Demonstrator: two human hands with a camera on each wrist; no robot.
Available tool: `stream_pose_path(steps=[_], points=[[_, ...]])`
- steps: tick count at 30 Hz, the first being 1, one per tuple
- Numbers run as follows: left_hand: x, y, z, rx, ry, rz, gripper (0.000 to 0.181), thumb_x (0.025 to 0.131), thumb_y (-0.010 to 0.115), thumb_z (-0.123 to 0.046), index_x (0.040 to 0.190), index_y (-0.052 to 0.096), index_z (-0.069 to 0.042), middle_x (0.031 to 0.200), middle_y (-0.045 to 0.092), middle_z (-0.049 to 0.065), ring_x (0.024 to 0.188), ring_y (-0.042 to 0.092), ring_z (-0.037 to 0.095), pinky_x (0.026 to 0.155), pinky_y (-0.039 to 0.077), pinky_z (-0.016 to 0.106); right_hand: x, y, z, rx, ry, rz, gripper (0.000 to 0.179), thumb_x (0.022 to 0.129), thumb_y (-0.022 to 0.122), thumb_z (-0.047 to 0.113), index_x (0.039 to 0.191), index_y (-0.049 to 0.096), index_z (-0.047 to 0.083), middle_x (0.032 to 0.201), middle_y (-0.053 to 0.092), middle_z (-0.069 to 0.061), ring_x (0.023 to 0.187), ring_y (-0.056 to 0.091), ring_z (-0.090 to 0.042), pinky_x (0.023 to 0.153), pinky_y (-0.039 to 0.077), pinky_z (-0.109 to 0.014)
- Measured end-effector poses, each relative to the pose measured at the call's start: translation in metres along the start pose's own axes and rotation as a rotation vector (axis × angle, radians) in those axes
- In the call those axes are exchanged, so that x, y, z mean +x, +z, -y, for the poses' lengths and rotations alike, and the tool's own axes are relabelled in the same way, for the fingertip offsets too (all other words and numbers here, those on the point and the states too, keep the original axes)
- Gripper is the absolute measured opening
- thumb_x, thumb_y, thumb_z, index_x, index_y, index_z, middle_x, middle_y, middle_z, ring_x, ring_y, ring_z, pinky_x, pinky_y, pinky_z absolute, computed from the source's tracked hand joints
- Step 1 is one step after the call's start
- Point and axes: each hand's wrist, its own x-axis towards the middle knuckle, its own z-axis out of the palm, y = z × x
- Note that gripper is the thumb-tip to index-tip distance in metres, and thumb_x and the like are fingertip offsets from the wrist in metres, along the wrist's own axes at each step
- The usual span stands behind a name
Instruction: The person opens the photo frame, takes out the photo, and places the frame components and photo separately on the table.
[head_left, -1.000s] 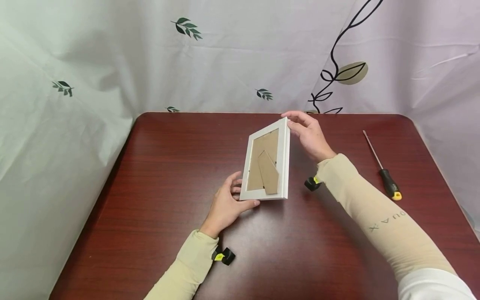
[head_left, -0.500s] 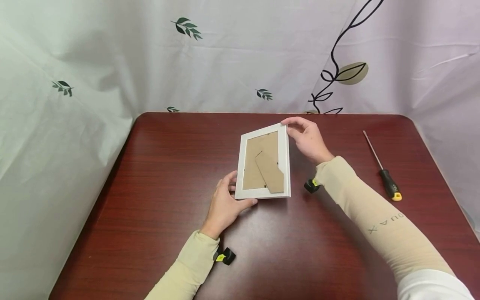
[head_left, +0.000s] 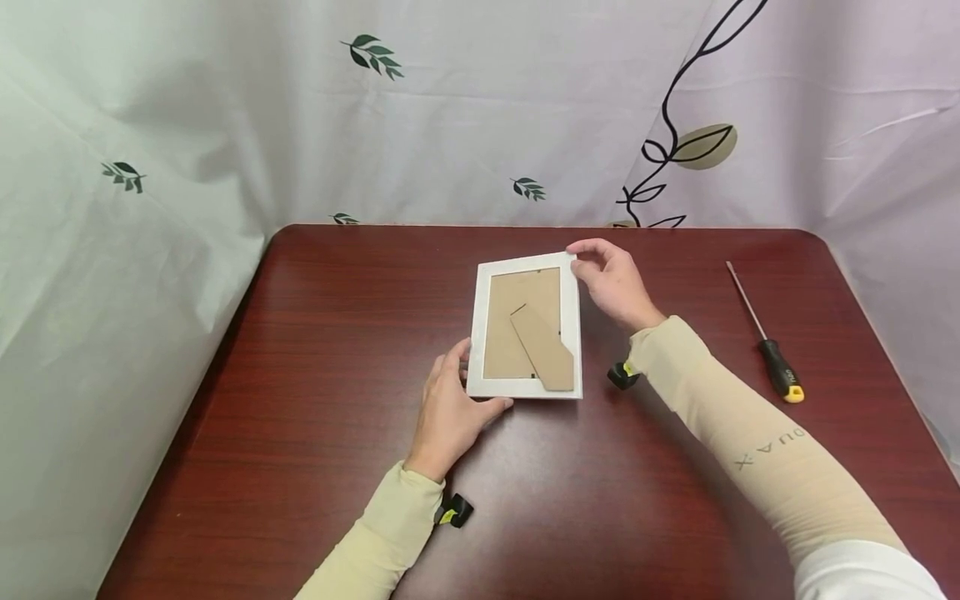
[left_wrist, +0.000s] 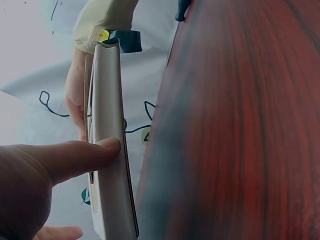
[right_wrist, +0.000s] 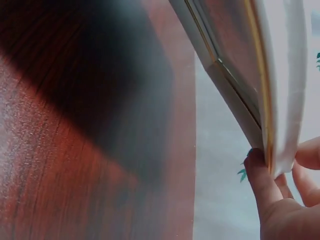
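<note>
A white picture frame [head_left: 525,387] is held above the table, its brown backing board [head_left: 510,333] and cardboard easel stand [head_left: 546,354] facing the head camera. My left hand [head_left: 447,412] grips its lower left corner, the thumb along the bottom edge and the other fingers partly hidden at the side. In the left wrist view that thumb [left_wrist: 80,157] lies across the frame's edge [left_wrist: 109,110]. At the upper right corner my right hand [head_left: 617,283] pinches the frame between thumb and fingers. The right wrist view shows those fingers [right_wrist: 265,182] on the frame's corner [right_wrist: 285,145].
A screwdriver [head_left: 776,362] with a black and yellow handle lies on the dark red wooden table [head_left: 322,333], right of my right arm. Behind the table hangs a white curtain [head_left: 450,108] with leaf prints.
The picture frame has turned so its back faces the head camera more squarely, and its top has come down slightly. Both hands keep their hold, moving slightly with it.
</note>
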Motion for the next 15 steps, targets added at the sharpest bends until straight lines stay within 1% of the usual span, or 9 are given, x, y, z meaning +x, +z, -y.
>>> stream_pose_path(steps=[2, 5, 7, 10, 15], points=[[-0.0005, 0.0011, 0.0001, 0.014, 0.011, -0.009, 0.099, 0.062, 0.096, -0.023, 0.146, 0.048, -0.006, 0.119, 0.059, 0.008, 0.101, 0.059, 0.024, 0.085, 0.049, 0.039, 0.0002, 0.0001, -0.0016, -0.005, 0.012, 0.015, 0.033, 0.099, 0.055, 0.008, 0.132, 0.058, 0.002, 0.123, 0.061, -0.016, 0.103, 0.061, -0.021, 0.082, 0.047, -0.027], [-0.0006, 0.0028, 0.0001, 0.039, 0.026, -0.016, 0.100, 0.061, 0.097, -0.023, 0.146, 0.047, -0.005, 0.118, 0.059, 0.009, 0.101, 0.058, 0.025, 0.087, 0.049, 0.040, 0.0010, 0.0001, -0.0042, -0.012, 0.039, 0.035, 0.036, 0.100, 0.053, 0.007, 0.136, 0.054, 0.002, 0.132, 0.057, -0.017, 0.114, 0.060, -0.027, 0.091, 0.048, -0.035], [-0.0006, 0.0037, 0.0000, 0.057, 0.030, -0.020, 0.101, 0.061, 0.097, -0.023, 0.146, 0.047, -0.004, 0.118, 0.059, 0.011, 0.102, 0.057, 0.025, 0.087, 0.050, 0.040, 0.0010, 0.0003, -0.0051, -0.014, 0.050, 0.042, 0.036, 0.101, 0.053, 0.007, 0.137, 0.053, 0.002, 0.133, 0.057, -0.017, 0.117, 0.060, -0.029, 0.094, 0.048, -0.039], [-0.0002, 0.0040, -0.0012, 0.080, 0.032, -0.022, 0.102, 0.060, 0.098, -0.024, 0.146, 0.046, -0.005, 0.122, 0.059, 0.013, 0.104, 0.058, 0.027, 0.090, 0.050, 0.043, 0.0012, 0.0006, -0.0061, -0.031, 0.057, 0.039, 0.035, 0.101, 0.053, 0.007, 0.135, 0.054, 0.003, 0.133, 0.057, -0.016, 0.117, 0.060, -0.029, 0.092, 0.048, -0.039], [0.0000, 0.0038, -0.0038, 0.102, 0.027, -0.012, 0.104, 0.060, 0.098, -0.025, 0.147, 0.046, -0.005, 0.125, 0.058, 0.014, 0.107, 0.058, 0.030, 0.090, 0.051, 0.045, 0.0023, 0.0004, -0.0088, -0.079, 0.063, 0.020, 0.032, 0.100, 0.055, 0.007, 0.132, 0.057, 0.002, 0.130, 0.062, -0.017, 0.114, 0.059, -0.028, 0.087, 0.046, -0.035]])
